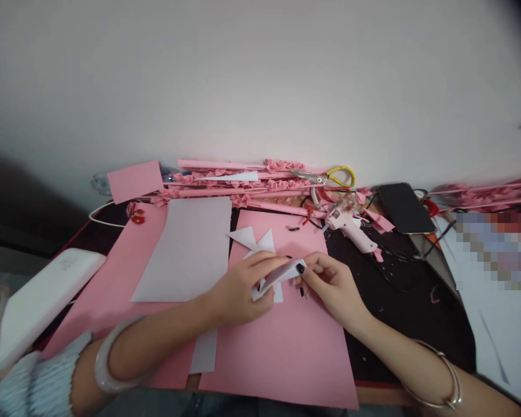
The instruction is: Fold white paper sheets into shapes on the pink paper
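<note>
A small folded white paper [282,274] is held between both hands above a pink sheet [282,353]. My left hand [243,289] wraps its fingers round the paper's left end. With thumb and fingers pinched, my right hand [330,284] grips the right end. Several white paper pieces [244,237] lie on the pink sheet just behind the hands, partly hidden by them. To the left, a large white sheet [191,249] rests on more pink paper, and a white strip [205,352] lies below my left forearm.
Pink paper-flower stems [226,191] run along the wall, with yellow-handled scissors [325,176] on them. A pink glue gun [351,229] and a black phone [407,208] lie at the right rear. A white box-like object [47,301] stands left.
</note>
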`<state>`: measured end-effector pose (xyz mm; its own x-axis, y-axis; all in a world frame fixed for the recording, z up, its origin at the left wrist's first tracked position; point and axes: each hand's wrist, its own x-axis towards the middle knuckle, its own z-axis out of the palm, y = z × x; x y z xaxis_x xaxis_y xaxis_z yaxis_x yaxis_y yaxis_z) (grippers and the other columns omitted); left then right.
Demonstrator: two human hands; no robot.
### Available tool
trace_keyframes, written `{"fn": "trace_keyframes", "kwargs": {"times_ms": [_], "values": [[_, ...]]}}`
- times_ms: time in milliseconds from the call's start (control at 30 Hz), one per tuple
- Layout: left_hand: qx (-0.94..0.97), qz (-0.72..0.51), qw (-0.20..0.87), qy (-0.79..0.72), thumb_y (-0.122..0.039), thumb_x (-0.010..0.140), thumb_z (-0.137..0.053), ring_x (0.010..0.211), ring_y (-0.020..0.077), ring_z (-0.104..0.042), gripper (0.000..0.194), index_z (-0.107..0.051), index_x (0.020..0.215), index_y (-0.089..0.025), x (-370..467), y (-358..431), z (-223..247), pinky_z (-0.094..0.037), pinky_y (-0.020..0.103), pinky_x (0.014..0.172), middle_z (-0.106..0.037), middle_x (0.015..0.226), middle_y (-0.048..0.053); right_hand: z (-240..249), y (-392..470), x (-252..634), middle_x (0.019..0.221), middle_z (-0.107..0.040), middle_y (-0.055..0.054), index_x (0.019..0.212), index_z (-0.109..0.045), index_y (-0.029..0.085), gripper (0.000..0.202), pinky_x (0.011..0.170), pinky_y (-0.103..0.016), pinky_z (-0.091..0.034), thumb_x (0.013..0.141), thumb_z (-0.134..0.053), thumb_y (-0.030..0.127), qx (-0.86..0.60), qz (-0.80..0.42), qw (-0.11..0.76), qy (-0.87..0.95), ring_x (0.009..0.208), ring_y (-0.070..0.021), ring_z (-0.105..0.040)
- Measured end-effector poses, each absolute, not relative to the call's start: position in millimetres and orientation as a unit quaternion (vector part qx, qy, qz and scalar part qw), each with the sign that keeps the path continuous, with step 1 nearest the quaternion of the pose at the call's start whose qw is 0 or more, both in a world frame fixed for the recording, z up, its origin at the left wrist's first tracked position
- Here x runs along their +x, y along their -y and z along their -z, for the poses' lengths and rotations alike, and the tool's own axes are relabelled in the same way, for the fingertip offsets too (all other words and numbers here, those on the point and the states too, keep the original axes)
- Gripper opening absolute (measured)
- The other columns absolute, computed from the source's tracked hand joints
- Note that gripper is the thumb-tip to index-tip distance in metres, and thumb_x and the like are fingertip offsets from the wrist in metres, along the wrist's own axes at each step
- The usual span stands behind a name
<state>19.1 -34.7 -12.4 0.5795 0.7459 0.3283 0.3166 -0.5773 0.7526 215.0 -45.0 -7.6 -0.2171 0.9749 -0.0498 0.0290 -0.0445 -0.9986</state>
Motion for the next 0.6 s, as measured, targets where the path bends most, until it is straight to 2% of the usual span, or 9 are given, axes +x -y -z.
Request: {"fn": "trace_keyframes", "kwargs": {"times_ms": [67,133,200,267,333,467,600], "values": [[0.781,-0.346,0.374,-0.362,-0.013,0.080,-0.047,0.085,0.0159,-0.061,0.038,-0.050,0.117,-0.021,18.2,32.8,13.7,-0.051,0.027,0.072,-0.060,0.107,0.007,8.9,44.8,216.5,0.060,-0.057,0.000,0.075,-0.054,0.016,0.011,0.047,-0.022,-0.038,0.082,-0.055,0.025,-0.457,-0.548,0.421,0.560,0.049,-0.0086,-0.047],[0.713,-0.366,0.433,-0.411,-0.018,0.085,-0.047,0.064,0.0112,-0.062,0.028,-0.050,0.113,-0.021,18.0,30.0,14.3,-0.050,0.022,0.058,-0.065,0.088,0.004,10.4,44.5,218.1,0.060,-0.056,0.001,0.077,-0.055,0.015,0.011,0.048,-0.021,-0.037,0.082,-0.055,0.025,-0.455,-0.537,0.415,0.577,0.050,-0.0084,-0.046],[0.652,-0.380,0.495,-0.431,-0.022,0.086,-0.049,0.050,0.0088,-0.058,0.026,-0.048,0.112,-0.021,18.6,26.9,14.0,-0.045,0.018,0.049,-0.061,0.066,-0.002,11.7,44.1,219.2,0.059,-0.055,0.001,0.078,-0.057,0.015,0.010,0.048,-0.021,-0.038,0.082,-0.055,0.025,-0.453,-0.531,0.406,0.590,0.050,-0.0084,-0.046],[0.616,-0.385,0.542,-0.423,-0.023,0.086,-0.050,0.045,0.0079,-0.055,0.027,-0.045,0.112,-0.020,19.3,24.2,12.9,-0.042,0.016,0.045,-0.054,0.053,-0.006,12.8,43.7,219.5,0.062,-0.056,0.001,0.080,-0.057,0.016,0.008,0.048,-0.022,-0.039,0.082,-0.056,0.023,-0.445,-0.534,0.401,0.597,0.050,-0.0083,-0.047],[0.597,-0.380,0.572,-0.414,-0.024,0.086,-0.051,0.042,0.0067,-0.052,0.027,-0.044,0.112,-0.021,19.7,22.7,12.0,-0.040,0.015,0.044,-0.050,0.050,-0.008,13.8,43.8,219.1,0.068,-0.058,0.001,0.088,-0.057,0.018,0.008,0.050,-0.022,-0.042,0.081,-0.057,0.020,-0.427,-0.549,0.410,0.590,0.054,-0.0089,-0.051],[0.588,-0.367,0.590,-0.413,-0.027,0.085,-0.051,0.040,0.0060,-0.050,0.024,-0.044,0.108,-0.022,19.7,22.6,13.8,-0.040,0.015,0.040,-0.045,0.051,-0.009,15.4,45.7,218.0,0.076,-0.063,0.002,0.112,-0.050,0.026,0.035,0.059,-0.023,-0.048,0.080,-0.058,0.014,-0.373,-0.583,0.429,0.580,0.064,-0.0100,-0.058],[0.592,-0.365,0.598,-0.399,-0.030,0.086,-0.049,0.041,0.0058,-0.048,0.017,-0.040,0.099,-0.023,19.9,23.5,17.6,-0.040,0.015,0.040,-0.042,0.054,-0.009,16.8,47.0,218.5,0.083,-0.069,0.000,0.101,-0.063,0.024,0.027,0.066,-0.023,-0.052,0.076,-0.061,0.012,-0.370,-0.572,0.415,0.602,0.071,-0.0111,-0.063]]}}
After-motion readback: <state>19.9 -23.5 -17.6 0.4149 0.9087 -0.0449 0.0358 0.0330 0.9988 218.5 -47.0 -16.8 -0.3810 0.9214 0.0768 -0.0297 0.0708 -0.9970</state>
